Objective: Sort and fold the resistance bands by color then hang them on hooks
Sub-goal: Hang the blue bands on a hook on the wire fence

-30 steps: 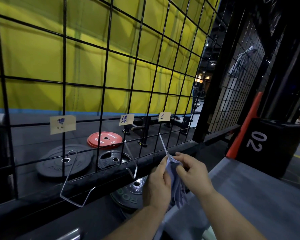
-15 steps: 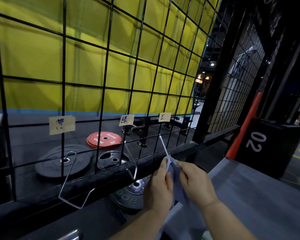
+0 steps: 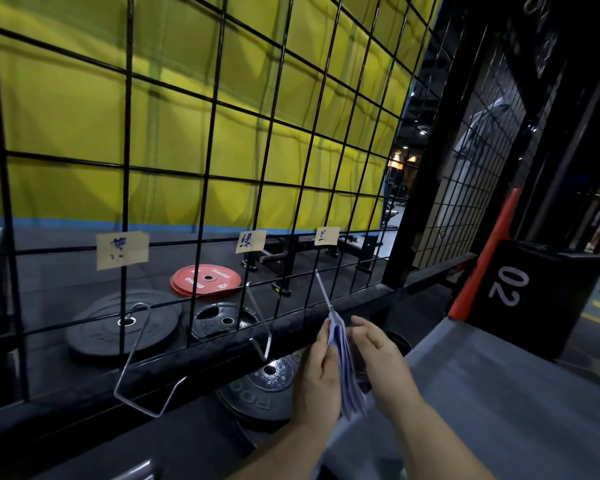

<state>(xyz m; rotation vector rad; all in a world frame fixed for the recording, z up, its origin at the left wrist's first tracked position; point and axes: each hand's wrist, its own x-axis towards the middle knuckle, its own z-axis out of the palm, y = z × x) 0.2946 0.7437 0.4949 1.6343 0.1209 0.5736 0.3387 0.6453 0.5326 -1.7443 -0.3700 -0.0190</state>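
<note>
A folded pale blue-purple resistance band (image 3: 345, 372) hangs between my hands, its top edge at the tip of the right metal hook (image 3: 323, 289) on the black wire grid (image 3: 201, 168). My left hand (image 3: 321, 372) grips the band from the left side. My right hand (image 3: 378, 355) is beside it on the right, fingers loosely bent and spread, just off the band. Two more wire hooks are mounted on the grid: a left hook (image 3: 132, 358) and a middle hook (image 3: 258, 320), both bare. Paper labels (image 3: 122, 249) are taped above each hook.
Behind the grid lie black weight plates (image 3: 123, 323) and a red plate (image 3: 205, 278) on the floor; another plate (image 3: 267, 386) lies below my hands. A grey surface (image 3: 499, 393) extends right, with a black box marked 02 (image 3: 534, 292) and an orange post (image 3: 482, 258).
My right hand has let go of the band and opened beside it. My left hand has raised the band's top edge to the right hook's tip.
</note>
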